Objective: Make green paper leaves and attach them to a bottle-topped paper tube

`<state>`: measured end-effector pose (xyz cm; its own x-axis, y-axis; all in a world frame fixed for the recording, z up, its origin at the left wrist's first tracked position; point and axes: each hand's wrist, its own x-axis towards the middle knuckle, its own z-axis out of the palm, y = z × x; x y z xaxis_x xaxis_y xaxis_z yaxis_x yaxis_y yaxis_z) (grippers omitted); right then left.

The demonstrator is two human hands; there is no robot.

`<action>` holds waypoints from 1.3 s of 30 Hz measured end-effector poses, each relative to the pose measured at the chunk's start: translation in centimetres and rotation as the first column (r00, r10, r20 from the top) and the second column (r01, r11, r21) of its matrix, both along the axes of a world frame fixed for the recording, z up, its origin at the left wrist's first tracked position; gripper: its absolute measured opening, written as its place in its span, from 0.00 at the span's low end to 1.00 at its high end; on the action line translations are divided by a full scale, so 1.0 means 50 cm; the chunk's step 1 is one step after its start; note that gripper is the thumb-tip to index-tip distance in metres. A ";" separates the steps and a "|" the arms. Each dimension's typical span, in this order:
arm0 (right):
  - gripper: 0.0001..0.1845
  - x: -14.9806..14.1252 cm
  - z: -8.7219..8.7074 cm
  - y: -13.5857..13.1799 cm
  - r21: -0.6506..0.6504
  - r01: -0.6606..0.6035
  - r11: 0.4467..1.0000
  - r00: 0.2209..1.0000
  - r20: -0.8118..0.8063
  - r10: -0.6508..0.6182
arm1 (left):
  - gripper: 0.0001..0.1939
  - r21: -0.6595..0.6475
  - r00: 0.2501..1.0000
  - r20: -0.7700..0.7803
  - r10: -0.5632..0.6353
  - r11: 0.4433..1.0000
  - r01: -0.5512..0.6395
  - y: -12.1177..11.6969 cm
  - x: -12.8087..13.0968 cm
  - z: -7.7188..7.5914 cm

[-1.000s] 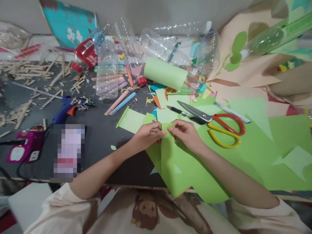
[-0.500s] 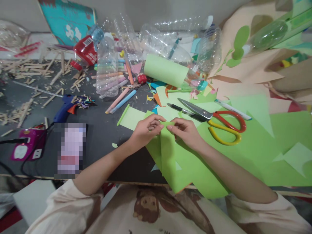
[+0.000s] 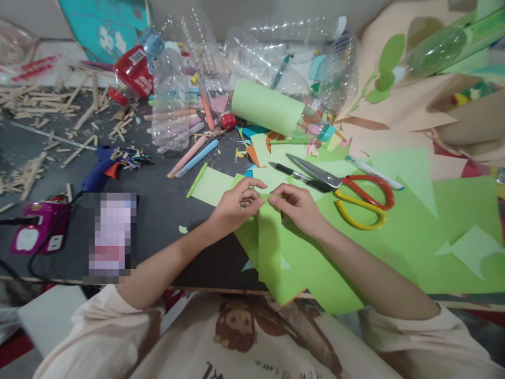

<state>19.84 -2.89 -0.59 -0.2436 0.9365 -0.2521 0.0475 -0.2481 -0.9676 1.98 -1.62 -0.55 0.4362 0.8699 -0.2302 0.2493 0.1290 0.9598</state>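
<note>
Between my hands is a narrow strip of green paper [image 3: 270, 237], its far edge pinched at both corners. My left hand [image 3: 240, 202] closes thumb and fingers on the left corner, with the index finger raised a little. At the right corner, my right hand [image 3: 295, 205] grips the same edge between thumb and curled fingers. Larger green sheets [image 3: 327, 268] lie under the strip and under my right forearm. Beyond my right hand lie scissors [image 3: 335, 184] with one red and one yellow handle, and a black pen [image 3: 294, 173]. A pale green paper piece [image 3: 211, 185] with a rolled edge is left of my left hand.
A blue glue gun [image 3: 97, 171], a phone [image 3: 112, 231] and a magenta power box [image 3: 41, 226] occupy the left side. Wooden sticks [image 3: 59, 100] are scattered behind them. Clear plastic bottles [image 3: 171, 100] and a green-wrapped bottle [image 3: 268, 108] line the back. A white pen [image 3: 374, 172] lies right.
My hands stay at the strip's far edge; the left index finger has lifted slightly. The whole view has shifted a little, with objects appearing slightly higher and further left.
</note>
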 end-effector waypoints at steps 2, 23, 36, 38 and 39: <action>0.25 -0.001 -0.001 0.000 0.008 0.043 0.999 0.999 -0.016 -0.043 | 0.16 0.010 1.000 -0.011 -0.009 1.000 0.009 -0.001 0.001 -0.002; 0.27 0.009 -0.023 0.016 -0.037 0.351 0.936 0.904 -0.246 -0.349 | 0.14 -0.093 0.999 0.010 0.030 0.995 -0.029 -0.001 0.005 0.013; 0.19 -0.005 -0.017 -0.007 -0.040 0.113 0.993 0.982 -0.148 -0.118 | 0.22 -0.099 0.997 0.032 -0.075 0.992 0.078 -0.004 0.004 0.023; 0.19 -0.005 -0.021 -0.004 -0.076 0.172 0.982 0.967 -0.178 -0.183 | 0.24 -0.062 0.996 0.023 -0.086 0.994 0.087 -0.003 0.002 0.026; 0.19 -0.004 -0.022 -0.001 -0.097 0.210 0.973 0.954 -0.199 -0.225 | 0.24 -0.043 0.996 0.018 -0.092 0.995 0.092 -0.003 0.000 0.027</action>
